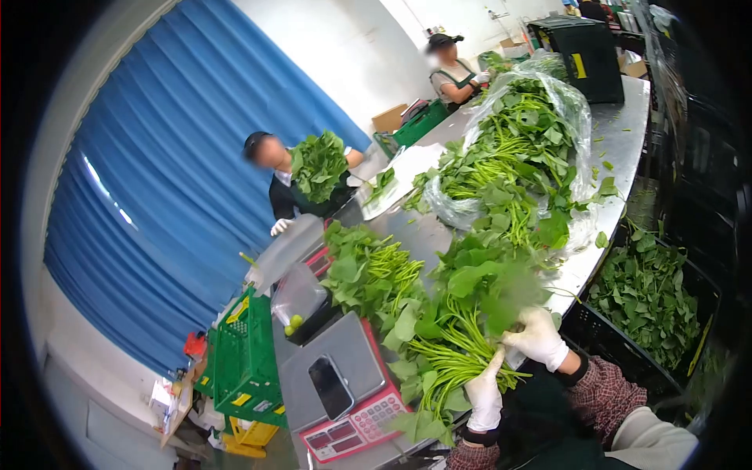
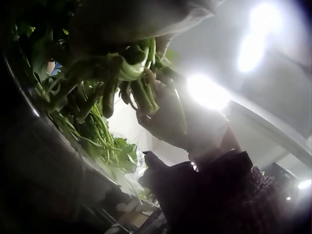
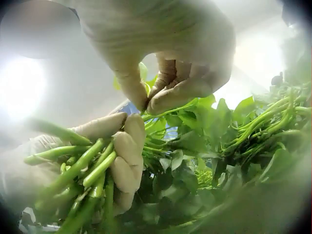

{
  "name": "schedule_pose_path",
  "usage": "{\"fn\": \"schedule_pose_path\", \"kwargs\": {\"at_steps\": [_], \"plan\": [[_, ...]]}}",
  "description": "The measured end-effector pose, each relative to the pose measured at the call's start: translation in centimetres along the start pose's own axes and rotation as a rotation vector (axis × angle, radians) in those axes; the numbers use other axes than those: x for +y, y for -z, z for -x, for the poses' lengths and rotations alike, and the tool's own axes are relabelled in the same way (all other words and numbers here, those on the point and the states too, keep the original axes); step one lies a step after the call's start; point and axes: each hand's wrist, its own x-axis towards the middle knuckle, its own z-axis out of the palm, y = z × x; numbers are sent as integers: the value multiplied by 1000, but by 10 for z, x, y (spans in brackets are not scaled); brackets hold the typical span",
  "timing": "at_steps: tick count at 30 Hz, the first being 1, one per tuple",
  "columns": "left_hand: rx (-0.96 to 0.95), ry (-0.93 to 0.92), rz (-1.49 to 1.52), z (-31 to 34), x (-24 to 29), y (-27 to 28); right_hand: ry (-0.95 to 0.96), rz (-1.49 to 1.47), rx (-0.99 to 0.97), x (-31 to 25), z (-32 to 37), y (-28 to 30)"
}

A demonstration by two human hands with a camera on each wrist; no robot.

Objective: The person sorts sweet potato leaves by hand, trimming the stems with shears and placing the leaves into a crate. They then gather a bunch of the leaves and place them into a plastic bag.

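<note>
My gloved left hand [image 1: 484,399] grips a thick bunch of leafy green stems [image 1: 450,348] near the cut ends. In the right wrist view, the fingers [image 3: 127,151] wrap round the bunch and the cut stem ends [image 3: 92,170] stick out toward the camera. Just above, my gloved right hand [image 1: 539,341] has its thumb and fingertips pinched together on a thin leafy stem, with fingertips right at the left hand's fingers. A blurred leaf [image 1: 517,301] shows beyond the right hand in the head view.
A pink-edged scale [image 1: 352,415] with a phone [image 1: 330,385] on it stands at the left. More greens [image 1: 509,157] lie in a plastic bag farther up the metal table. A black crate [image 1: 595,333] of greens is at the right. Two people [image 1: 282,188] work across the table.
</note>
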Motion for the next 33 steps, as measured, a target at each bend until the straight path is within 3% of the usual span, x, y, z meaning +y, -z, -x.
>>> {"fn": "schedule_pose_path", "kwargs": {"at_steps": [1,2,4,9,12,14,16,18,21,23,24,26,28,29,30,31,32,33], "plan": [[-8,23,8,-2,4,2,47,8,11,-5,-2,1],[16,15,14,-2,6,2,-72,-128,-38,-10,-1,3],[7,72,130,-1,11,-1,-56,-123,-39,-3,2,1],[-15,73,98,-3,8,-3,495,30,27,7,2,2],[14,78,141,-6,6,2,525,50,-48,0,3,7],[23,87,175,-5,10,1,440,100,-98,-4,10,7],[22,106,256,-5,11,0,716,541,82,3,13,5],[74,88,255,-4,15,-5,709,637,130,9,20,7],[174,56,244,-10,38,-12,675,334,299,8,27,30],[133,38,295,-19,44,-5,212,-136,590,9,33,63],[126,35,296,-19,46,-5,48,-736,834,-3,23,75],[18,55,237,-15,48,-8,-31,-1157,980,21,16,90],[-35,110,222,-7,50,-15,-209,-791,528,22,20,76],[-61,110,204,-9,44,-15,-87,-269,271,7,24,68],[-81,117,184,-7,37,-14,-44,-213,152,-6,24,50],[-93,127,181,-5,31,-15,246,99,163,6,21,32],[-83,22,40,-2,26,-16,332,327,148,-16,15,26],[-72,-85,-101,0,20,-16,388,365,194,-23,9,13]]}}
